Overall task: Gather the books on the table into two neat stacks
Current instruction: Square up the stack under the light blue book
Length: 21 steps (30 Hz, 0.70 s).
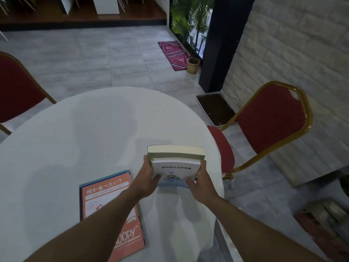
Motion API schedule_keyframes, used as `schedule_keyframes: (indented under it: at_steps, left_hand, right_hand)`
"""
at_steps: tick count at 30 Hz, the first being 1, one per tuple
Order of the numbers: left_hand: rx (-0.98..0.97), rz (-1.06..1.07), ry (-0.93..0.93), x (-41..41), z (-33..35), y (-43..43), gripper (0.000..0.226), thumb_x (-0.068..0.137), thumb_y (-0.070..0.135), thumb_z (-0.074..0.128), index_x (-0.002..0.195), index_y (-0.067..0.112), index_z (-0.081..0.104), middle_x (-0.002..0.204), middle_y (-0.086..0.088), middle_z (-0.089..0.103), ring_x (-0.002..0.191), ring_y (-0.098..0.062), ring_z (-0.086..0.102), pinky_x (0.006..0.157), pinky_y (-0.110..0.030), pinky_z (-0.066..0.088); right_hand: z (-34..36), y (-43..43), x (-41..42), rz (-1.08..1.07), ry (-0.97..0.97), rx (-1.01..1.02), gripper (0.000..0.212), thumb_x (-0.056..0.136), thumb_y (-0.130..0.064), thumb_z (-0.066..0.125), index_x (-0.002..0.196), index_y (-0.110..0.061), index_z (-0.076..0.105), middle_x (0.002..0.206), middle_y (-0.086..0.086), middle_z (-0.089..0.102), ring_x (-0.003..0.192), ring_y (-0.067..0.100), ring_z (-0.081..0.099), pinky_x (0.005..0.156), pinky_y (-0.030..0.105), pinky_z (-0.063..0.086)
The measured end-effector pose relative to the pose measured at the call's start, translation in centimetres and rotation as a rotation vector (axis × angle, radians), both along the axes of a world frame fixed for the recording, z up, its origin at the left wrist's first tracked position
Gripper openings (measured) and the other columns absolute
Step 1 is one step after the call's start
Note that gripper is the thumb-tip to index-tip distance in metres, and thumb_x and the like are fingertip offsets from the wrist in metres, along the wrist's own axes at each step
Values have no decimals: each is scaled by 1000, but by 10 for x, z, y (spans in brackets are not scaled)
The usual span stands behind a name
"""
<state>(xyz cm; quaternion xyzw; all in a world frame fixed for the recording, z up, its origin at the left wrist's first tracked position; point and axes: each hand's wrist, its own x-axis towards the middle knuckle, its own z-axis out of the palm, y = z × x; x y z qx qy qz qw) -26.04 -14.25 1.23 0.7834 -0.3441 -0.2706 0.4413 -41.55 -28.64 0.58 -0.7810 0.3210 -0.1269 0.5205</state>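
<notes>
A small stack of books is held over the right part of the round white table [85,133]: a white book [174,171] with Chinese characters on its cover lies on a thicker green book [175,153]. My left hand [149,178] grips the stack's left side and my right hand [201,183] grips its right side. I cannot tell whether the stack touches the table. To the left, a second stack lies flat on the table, topped by an orange Snoopy book [109,197] over a dark blue one. My left forearm crosses over the orange book.
A red chair with a gold frame [268,125] stands close to the table's right edge, and another red chair [17,89] stands at the left. A tray of soil [217,108] lies on the floor beyond. A potted plant [193,63] and a pink rug [174,53] are farther back.
</notes>
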Motion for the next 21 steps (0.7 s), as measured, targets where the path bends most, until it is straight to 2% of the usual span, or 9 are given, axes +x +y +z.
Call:
schedule_keyframes:
  at_steps: [2, 6, 10, 13, 16, 19, 21]
  left_hand:
    - [3, 4, 14, 0, 1, -1, 70, 88, -5, 62, 127, 36, 20, 128, 7, 44, 126, -12, 44, 97, -26, 50]
    - [14, -9, 12, 2, 4, 1, 68, 88, -4, 62, 131, 30, 23, 134, -1, 46, 127, -13, 45, 97, -38, 53]
    - [36, -12, 20, 2, 5, -2, 69, 88, -4, 62, 138, 21, 22, 134, 0, 45, 125, -10, 44, 97, -38, 52]
    - [41, -24, 15, 3, 8, -2, 67, 88, -3, 62, 136, 26, 24, 130, 5, 44, 124, -10, 44, 96, -34, 52]
    - [46, -23, 24, 2, 9, -3, 68, 89, -4, 61, 136, 25, 23, 133, 2, 45, 125, -11, 44, 98, -31, 51]
    - [65, -32, 2, 5, 9, -2, 69, 88, -3, 62, 137, 24, 23, 134, 2, 45, 123, -9, 43, 99, -29, 49]
    - [73, -35, 4, 4, 9, -2, 68, 88, -2, 63, 133, 30, 23, 133, 2, 46, 122, -9, 45, 98, -28, 49]
  right_hand:
    - [-4, 2, 0, -13, -4, 6, 62, 87, 3, 67, 127, -26, 28, 131, 8, 52, 129, 19, 51, 107, 40, 50]
    - [-3, 0, 3, -6, 8, 16, 63, 87, 1, 68, 127, -27, 28, 131, 8, 54, 129, 21, 52, 108, 42, 50]
    - [-5, -1, 2, -6, 9, 2, 61, 88, 0, 68, 124, -27, 28, 130, 8, 54, 127, 21, 54, 108, 39, 49]
    - [-5, -2, 2, -10, 16, 14, 62, 87, 1, 69, 125, -26, 28, 131, 9, 55, 127, 21, 53, 107, 40, 50]
    - [-6, -4, 2, -11, 4, -16, 62, 88, 0, 68, 124, -29, 27, 129, 7, 55, 125, 18, 54, 106, 33, 50]
    - [-9, -5, 3, 3, 10, -2, 62, 88, 1, 66, 125, -29, 27, 128, 6, 55, 123, 17, 54, 104, 33, 51]
    - [-11, -5, 2, -3, 24, 7, 62, 88, 1, 66, 124, -31, 27, 128, 4, 54, 122, 14, 53, 99, 19, 52]
